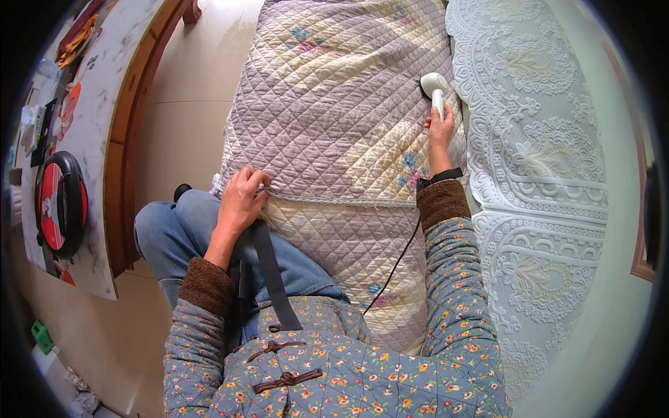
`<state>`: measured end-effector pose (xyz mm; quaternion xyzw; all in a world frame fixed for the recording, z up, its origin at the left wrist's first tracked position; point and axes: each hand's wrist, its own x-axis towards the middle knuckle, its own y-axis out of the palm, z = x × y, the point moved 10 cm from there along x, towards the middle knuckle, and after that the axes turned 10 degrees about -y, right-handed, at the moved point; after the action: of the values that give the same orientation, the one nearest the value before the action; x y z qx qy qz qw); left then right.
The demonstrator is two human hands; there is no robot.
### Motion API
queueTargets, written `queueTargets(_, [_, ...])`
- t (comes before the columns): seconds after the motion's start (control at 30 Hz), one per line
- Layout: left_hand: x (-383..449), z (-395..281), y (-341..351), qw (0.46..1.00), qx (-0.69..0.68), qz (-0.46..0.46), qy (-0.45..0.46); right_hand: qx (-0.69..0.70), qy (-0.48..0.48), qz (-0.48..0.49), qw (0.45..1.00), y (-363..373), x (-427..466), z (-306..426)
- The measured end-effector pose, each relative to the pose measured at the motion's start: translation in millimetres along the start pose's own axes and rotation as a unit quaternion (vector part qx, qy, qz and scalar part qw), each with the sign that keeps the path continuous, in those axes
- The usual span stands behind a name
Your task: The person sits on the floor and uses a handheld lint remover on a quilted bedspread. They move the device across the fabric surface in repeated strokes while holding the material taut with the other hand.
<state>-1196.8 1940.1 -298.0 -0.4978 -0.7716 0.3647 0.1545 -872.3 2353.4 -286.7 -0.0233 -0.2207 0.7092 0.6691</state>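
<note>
A quilted cover in mauve and cream with flower prints lies over a long seat before me. My right hand grips the handle of a white handheld appliance, perhaps a mite vacuum or lint remover, whose round dark-rimmed head rests on or just over the cover near its right side. My left hand lies at the left end of the cover's lace-trimmed edge, fingers bent against the fabric; whether they pinch it is not clear. A thin black cord runs across the cover beside my right sleeve.
White lace fabric covers the seat's back along the right. On the left stands a marble-patterned table with a wooden frame, holding a round red and black object and several small items. A green object is at lower left.
</note>
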Motion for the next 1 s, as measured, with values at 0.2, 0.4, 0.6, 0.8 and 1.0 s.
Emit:
queueTargets(0.2, [-2,1,0,1.000,0.009,0.003,-0.005,-0.027,-0.011,0.021,0.999,-3,-2,-1])
queueTargets(0.4, [-3,-2,-4,1.000,-0.014,-0.014,0.007,-0.042,-0.032,0.051,0.997,-3,-3,10])
queueTargets(0.6, [-3,-1,-4,1.000,-0.007,-0.011,-0.001,-0.084,-0.027,0.016,0.996,-9,1,4])
queueTargets(0.8, [-3,0,-3,1.000,-0.004,-0.007,-0.007,-0.036,-0.051,0.115,0.991,15,-7,7])
queueTargets(1.0, [-4,-2,-5,1.000,-0.004,-0.011,0.002,-0.137,-0.048,0.022,0.989,5,-6,11])
